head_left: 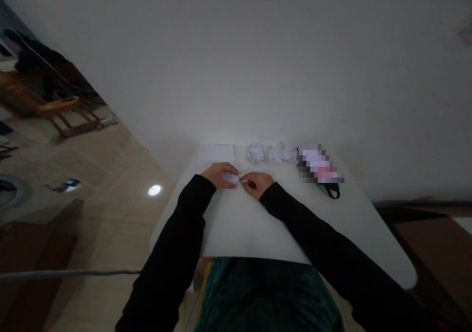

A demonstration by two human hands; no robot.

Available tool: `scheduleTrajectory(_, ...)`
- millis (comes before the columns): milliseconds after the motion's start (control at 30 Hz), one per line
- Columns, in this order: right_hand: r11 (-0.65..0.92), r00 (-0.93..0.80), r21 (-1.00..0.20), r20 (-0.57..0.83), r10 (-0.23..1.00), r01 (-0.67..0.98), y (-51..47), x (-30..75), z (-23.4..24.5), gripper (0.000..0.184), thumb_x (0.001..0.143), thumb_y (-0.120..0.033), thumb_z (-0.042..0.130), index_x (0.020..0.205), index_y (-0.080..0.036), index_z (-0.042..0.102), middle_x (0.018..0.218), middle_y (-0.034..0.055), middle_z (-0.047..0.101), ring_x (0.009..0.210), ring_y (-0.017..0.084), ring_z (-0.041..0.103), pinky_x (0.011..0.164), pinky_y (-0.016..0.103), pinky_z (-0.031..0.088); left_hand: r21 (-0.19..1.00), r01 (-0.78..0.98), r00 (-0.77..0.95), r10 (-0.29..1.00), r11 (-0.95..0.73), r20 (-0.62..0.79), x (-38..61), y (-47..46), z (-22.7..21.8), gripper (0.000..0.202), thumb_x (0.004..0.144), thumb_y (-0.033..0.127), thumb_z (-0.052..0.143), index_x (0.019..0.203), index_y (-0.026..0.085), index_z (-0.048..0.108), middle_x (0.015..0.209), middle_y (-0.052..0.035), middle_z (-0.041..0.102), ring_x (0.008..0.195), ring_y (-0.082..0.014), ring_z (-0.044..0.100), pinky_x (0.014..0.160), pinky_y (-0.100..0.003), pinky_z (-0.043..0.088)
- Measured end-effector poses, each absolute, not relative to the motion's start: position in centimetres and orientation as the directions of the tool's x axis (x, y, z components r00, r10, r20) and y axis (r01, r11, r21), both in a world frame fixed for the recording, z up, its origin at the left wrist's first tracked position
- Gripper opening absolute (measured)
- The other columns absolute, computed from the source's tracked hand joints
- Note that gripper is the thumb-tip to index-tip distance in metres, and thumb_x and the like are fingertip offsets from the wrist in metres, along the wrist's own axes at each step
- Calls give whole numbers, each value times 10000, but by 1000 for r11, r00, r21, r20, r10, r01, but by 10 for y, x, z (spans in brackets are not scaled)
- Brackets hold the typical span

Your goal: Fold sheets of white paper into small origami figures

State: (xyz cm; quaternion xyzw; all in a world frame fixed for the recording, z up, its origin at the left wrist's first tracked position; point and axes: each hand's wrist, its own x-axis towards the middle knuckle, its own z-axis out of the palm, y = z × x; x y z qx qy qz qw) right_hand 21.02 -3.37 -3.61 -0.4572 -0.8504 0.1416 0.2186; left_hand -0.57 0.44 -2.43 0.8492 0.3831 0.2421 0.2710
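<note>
Between my hands is a small piece of folded white paper (230, 177) over the white table. My left hand (220, 174) curves round its left side, thumb and fingers closed on it. At its right end my right hand (257, 183) pinches the tip between thumb and forefinger. Flat white sheets (217, 152) lie just behind my left hand, against the wall. Several folded white paper shapes (275, 153) stand in a row beyond my right hand. The finer folds of the held paper are too small to make out.
A phone-like item with a black strap (334, 190), partly blurred out, lies on the table (254, 228) at right. The wall (280, 76) rises at the table's back edge. To the left are a wooden chair (62, 106), a grey cable (73, 274) and a brown box (33, 253).
</note>
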Motion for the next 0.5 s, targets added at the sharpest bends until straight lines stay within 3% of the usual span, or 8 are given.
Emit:
scheduleTrajectory(167,551,-496,-453,245,833,701,-33,211,-37,282,816,-305,494,1043,-263,656,802,-18,678,678,116,583,634,233,393,645,502,610,765,-576,208,-7,6,-24,306,606,319,753,872,179,695,999,-75,682,937,-176,641,874,-326,491)
scheduleTrajectory(500,572,-523,-410,236,819,710,-36,212,-36,251,813,-268,486,967,-244,684,846,-7,681,709,122,595,632,231,397,658,500,585,780,-562,222,-7,2,-29,452,534,325,804,938,169,674,999,-83,669,935,-189,641,870,-330,494)
